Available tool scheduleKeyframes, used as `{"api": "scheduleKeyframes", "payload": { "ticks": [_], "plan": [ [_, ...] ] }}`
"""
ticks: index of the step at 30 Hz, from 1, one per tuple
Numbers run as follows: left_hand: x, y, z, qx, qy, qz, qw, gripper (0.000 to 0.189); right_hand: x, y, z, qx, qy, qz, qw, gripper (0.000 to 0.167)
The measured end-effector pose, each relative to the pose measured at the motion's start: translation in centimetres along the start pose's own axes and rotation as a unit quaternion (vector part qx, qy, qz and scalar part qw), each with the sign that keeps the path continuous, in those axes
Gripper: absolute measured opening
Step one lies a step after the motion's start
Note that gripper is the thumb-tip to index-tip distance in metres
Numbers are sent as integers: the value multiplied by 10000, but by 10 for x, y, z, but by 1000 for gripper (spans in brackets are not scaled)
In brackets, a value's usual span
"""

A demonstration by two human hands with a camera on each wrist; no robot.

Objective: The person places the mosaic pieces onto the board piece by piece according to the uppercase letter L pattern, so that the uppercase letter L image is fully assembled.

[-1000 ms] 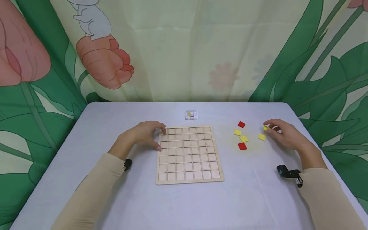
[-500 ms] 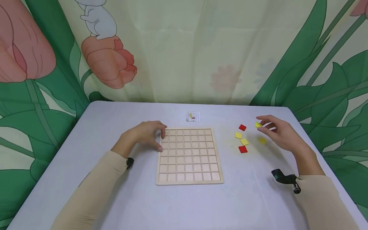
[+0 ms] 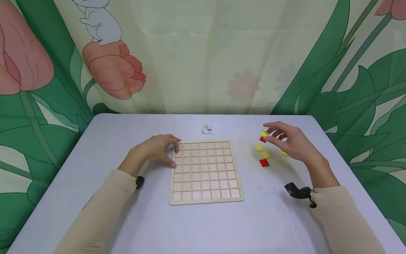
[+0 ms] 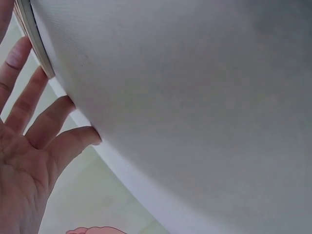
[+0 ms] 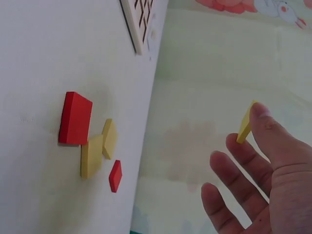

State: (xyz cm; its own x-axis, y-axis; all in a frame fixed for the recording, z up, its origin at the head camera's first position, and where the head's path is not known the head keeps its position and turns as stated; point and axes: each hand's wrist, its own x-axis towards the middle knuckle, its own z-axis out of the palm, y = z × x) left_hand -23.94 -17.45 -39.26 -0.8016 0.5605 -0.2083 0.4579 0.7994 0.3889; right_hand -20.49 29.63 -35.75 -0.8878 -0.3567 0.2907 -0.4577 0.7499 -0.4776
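My left hand [image 3: 157, 149] rests against the left edge of a pale wooden grid board [image 3: 206, 173], thumb and fingers spread along it. In the left wrist view the fingers [image 4: 41, 122] are extended, some touching the corner of the board [image 4: 36, 41]. My right hand [image 3: 293, 144] pinches a yellow square tile [image 3: 264, 133] between thumb and index finger, lifted off the table. The right wrist view shows this yellow tile [image 5: 245, 123] edge-on, the other fingers apart. Below lie red tiles [image 3: 264, 163] and yellow tiles [image 3: 265, 154]; one yellow tile [image 3: 284, 153] is partly hidden by the right hand.
A small printed grid card [image 3: 209, 128], with yellow and dark red marks, lies behind the board. The white-covered table [image 3: 203, 225] ends at a patterned curtain [image 3: 190, 60]. A black wrist camera [image 3: 299, 192] sits by the right cuff.
My right hand has lifted the yellow tile and carried it left, to above the rear red tile. The left hand has stayed at the board's edge.
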Motion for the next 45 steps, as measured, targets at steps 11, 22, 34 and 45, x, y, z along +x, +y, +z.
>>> {"api": "scheduleKeyframes", "payload": {
  "ticks": [11,22,34,45],
  "plan": [
    [2,-2,2,-48,38,-40,10000,50,12,-18,14,339,-1,-651,9973,44],
    [1,-3,2,-240,64,-178,9995,57,29,-34,41,832,-144,-965,9917,42],
    [3,-3,4,-338,41,-265,9991,62,44,-53,70,1124,-488,-1062,9868,43],
    [6,0,2,-247,-16,-314,9992,59,61,-60,90,1374,-672,-1134,9817,41]
  ]
}}
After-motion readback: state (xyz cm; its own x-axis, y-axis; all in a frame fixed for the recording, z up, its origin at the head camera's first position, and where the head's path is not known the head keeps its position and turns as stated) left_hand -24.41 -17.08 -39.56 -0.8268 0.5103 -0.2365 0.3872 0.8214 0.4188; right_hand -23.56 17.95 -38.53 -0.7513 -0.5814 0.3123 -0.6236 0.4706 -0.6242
